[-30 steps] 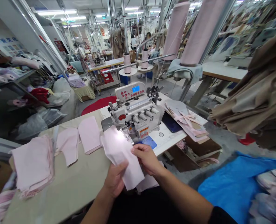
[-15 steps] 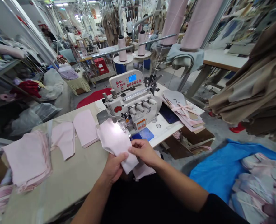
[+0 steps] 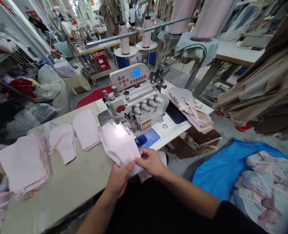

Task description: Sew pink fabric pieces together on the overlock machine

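Observation:
A pale pink fabric piece [image 3: 118,143] runs from under the lit needle area of the white overlock sewing machine [image 3: 136,100] down to my hands. My left hand [image 3: 119,177] pinches its near edge, thumb on top. Close beside it, my right hand [image 3: 151,162] grips the same edge between thumb and bent fingers. Presser foot and needle are partly hidden by glare and the machine head. Another pink piece [image 3: 162,157] shows below my right hand. Left of the machine lie pink cut pieces [image 3: 86,130], a curved piece [image 3: 63,139] and a thicker pink stack [image 3: 24,162].
Right of the machine are a dark phone [image 3: 175,113] and a tied bundle of pieces [image 3: 191,109]. A cardboard box [image 3: 194,143] stands below the table edge. A blue sheet [image 3: 214,172] with cut pieces lies at right. Brown fabric [image 3: 251,87] hangs nearby.
Both hands have drawn closer together along the fabric edge, and less of the fabric's near end hangs below them. The view has shifted slightly.

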The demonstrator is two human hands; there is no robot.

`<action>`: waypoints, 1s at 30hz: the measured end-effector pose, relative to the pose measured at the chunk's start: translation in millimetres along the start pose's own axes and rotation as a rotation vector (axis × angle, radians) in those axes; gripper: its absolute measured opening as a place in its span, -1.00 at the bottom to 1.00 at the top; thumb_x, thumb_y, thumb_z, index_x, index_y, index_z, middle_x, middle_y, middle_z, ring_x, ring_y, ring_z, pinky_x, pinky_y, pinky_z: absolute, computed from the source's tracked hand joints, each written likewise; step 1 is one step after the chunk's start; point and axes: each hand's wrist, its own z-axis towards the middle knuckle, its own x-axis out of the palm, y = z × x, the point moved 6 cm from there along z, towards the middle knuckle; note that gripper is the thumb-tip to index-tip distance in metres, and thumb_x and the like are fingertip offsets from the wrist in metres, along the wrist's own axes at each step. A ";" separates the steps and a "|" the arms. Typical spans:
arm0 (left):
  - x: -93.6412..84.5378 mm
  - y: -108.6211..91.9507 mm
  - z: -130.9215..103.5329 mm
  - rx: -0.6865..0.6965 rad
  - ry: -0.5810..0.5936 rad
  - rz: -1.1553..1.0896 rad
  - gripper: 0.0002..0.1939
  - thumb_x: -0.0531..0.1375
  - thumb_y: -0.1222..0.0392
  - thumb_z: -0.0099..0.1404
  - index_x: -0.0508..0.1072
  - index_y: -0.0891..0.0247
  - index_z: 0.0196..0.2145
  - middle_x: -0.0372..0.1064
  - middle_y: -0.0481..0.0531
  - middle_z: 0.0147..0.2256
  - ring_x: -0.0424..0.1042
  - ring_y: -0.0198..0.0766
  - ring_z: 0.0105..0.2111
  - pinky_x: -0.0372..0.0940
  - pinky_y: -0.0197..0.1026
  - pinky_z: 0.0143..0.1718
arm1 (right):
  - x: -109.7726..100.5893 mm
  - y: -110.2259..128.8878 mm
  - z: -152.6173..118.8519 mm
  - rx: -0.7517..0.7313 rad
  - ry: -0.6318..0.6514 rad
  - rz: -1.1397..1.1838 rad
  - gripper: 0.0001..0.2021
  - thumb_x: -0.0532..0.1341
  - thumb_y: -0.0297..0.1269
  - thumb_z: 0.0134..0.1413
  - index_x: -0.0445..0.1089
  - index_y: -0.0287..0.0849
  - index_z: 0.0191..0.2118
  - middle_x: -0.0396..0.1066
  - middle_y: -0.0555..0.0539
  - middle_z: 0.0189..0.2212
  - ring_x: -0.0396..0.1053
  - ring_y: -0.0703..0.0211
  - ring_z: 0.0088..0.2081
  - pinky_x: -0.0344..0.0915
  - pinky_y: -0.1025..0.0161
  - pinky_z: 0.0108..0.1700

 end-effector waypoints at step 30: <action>-7.2 0.5 6.7 0.082 0.080 0.091 -0.35 0.49 0.27 -0.02 0.48 0.32 0.05 0.54 0.20 -0.01 0.55 0.00 -0.06 0.44 -0.01 0.05 | -9.2 -6.2 -7.4 0.120 0.067 0.075 -0.61 0.45 0.05 -0.07 0.46 -0.21 -0.50 0.25 0.12 -0.67 0.08 0.37 -0.62 0.02 0.34 -0.52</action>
